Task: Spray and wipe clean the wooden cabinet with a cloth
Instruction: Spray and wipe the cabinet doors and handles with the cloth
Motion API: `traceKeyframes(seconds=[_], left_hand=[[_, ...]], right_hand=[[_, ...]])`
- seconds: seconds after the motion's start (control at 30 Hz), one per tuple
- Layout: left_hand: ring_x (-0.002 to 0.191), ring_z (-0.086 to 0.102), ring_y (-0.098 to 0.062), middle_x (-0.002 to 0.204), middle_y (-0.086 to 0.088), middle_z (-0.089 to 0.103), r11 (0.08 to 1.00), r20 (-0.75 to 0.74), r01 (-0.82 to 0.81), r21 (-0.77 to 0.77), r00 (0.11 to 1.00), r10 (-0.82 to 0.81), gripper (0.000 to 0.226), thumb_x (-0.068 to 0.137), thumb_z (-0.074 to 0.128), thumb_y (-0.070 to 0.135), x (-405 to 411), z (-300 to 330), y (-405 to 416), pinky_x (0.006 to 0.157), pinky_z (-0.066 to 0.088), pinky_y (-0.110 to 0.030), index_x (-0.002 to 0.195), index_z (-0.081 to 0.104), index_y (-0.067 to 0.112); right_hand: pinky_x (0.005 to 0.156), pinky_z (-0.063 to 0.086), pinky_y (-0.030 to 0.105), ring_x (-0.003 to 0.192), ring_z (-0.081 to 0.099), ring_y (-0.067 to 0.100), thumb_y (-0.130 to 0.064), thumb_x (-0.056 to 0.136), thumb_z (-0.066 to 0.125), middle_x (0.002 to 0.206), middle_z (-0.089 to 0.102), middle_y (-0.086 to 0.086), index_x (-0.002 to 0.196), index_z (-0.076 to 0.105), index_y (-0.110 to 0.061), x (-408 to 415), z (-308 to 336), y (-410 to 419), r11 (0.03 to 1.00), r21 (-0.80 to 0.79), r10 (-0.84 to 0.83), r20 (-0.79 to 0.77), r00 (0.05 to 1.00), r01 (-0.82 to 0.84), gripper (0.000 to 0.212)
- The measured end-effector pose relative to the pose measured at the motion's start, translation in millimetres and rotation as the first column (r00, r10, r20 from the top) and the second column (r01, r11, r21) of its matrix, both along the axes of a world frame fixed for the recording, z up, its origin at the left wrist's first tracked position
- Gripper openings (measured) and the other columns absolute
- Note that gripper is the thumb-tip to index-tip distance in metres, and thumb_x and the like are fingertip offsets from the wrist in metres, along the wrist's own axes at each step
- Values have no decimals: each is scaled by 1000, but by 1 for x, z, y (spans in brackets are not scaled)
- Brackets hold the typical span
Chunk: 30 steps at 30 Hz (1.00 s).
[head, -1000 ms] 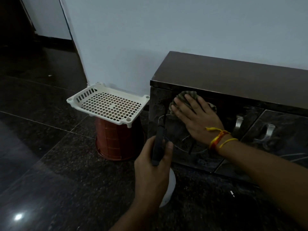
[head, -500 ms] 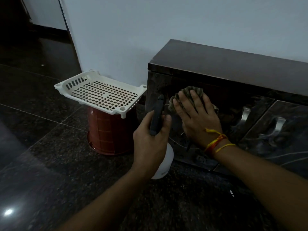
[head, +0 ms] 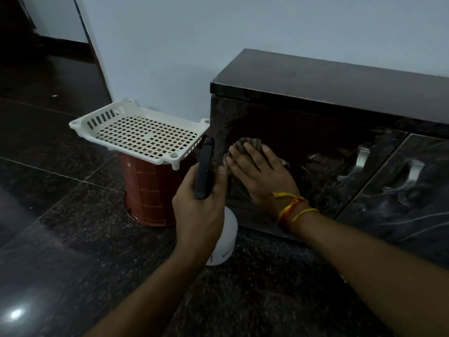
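Observation:
A low dark wooden cabinet (head: 328, 93) stands against the pale wall, its glossy door fronts facing me. My right hand (head: 261, 176) presses a crumpled grey-green cloth (head: 247, 144) flat against the leftmost door, near its left edge. My left hand (head: 199, 210) grips a spray bottle (head: 224, 242) with a white body and a black trigger head (head: 204, 171), held upright just left of the cloth, nozzle toward the door. Most of the cloth is hidden under my fingers.
A white perforated plastic basket (head: 80, 124) rests on an upturned red bucket (head: 145, 195) just left of the cabinet. Metal door handles (head: 362, 156) sit to the right of my hand. The floor (head: 60, 251) is polished dark granite.
My left hand has raised the spray bottle up beside the cloth. My right hand has slid the cloth left and slightly down across the door.

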<state>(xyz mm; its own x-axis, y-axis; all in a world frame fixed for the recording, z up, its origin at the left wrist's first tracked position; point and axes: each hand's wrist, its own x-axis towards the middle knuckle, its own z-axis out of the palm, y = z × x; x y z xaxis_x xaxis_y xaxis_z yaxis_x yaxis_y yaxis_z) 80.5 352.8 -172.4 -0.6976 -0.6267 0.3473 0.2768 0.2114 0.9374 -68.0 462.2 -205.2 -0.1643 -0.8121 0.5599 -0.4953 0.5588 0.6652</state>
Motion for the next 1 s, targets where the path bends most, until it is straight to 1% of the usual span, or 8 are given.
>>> traceKeyframes(seconds=[0.07,0.2,0.33,0.43,0.6,0.7,0.83,1.0], left_hand=[[60,56,-10,63,12,60,1000,9,-12,-16,1000,13,19,92,60,34,2,-2,-2,54,48,-32,77,62,46],[66,60,-27,65,10,60,999,3,-39,-23,999,40,15,92,60,35,3,-2,-8,57,50,-42,81,63,44],[67,62,-26,68,10,62,999,0,-44,-8,999,44,13,91,60,37,6,0,-10,59,52,-44,86,64,48],[68,62,-28,67,9,62,999,-5,-43,7,999,43,12,91,61,38,10,1,-12,59,52,-42,86,64,49],[68,61,-32,64,8,59,998,-1,-53,22,999,53,9,89,61,39,14,1,-15,58,52,-44,84,65,44],[65,61,-29,64,9,60,999,-3,-49,3,999,49,10,90,61,38,13,-1,-15,57,51,-42,85,65,46],[63,60,-27,66,7,60,999,-5,-49,-17,999,49,13,90,60,39,11,-7,-15,54,50,-36,82,64,49],[68,59,-37,70,-8,58,998,-4,-66,-24,998,66,14,91,60,37,13,-9,-13,55,50,-48,80,63,46]], right_hand=[[117,9,46,141,31,32,-20,91,48,154,34,6,148,32,-17,-7,18,-6,997,-81,5,-36,999,-8,59],[119,-2,48,143,16,35,-15,92,39,155,29,11,149,29,-12,-17,49,-28,968,-250,-4,-38,999,-6,58],[117,12,48,141,30,35,-17,92,46,153,34,10,147,35,-12,-8,35,-29,992,-128,4,-38,999,-9,56],[117,12,47,141,33,33,-16,90,46,153,34,8,146,35,-13,-6,37,-23,999,-23,36,-65,997,-37,57],[118,8,51,142,26,36,-12,91,48,153,32,13,147,33,-11,-16,62,-5,981,-192,-39,-153,987,9,58],[116,13,52,139,34,38,-12,91,48,151,37,13,145,38,-9,-12,68,-23,984,-178,4,-155,988,-32,55],[116,13,49,139,34,37,-13,93,41,152,36,12,145,36,-8,-8,68,-60,987,-148,47,-115,992,-64,53],[116,11,47,141,31,34,-13,93,40,154,33,9,147,33,-9,-3,66,-54,994,-80,64,-65,996,-69,55]])
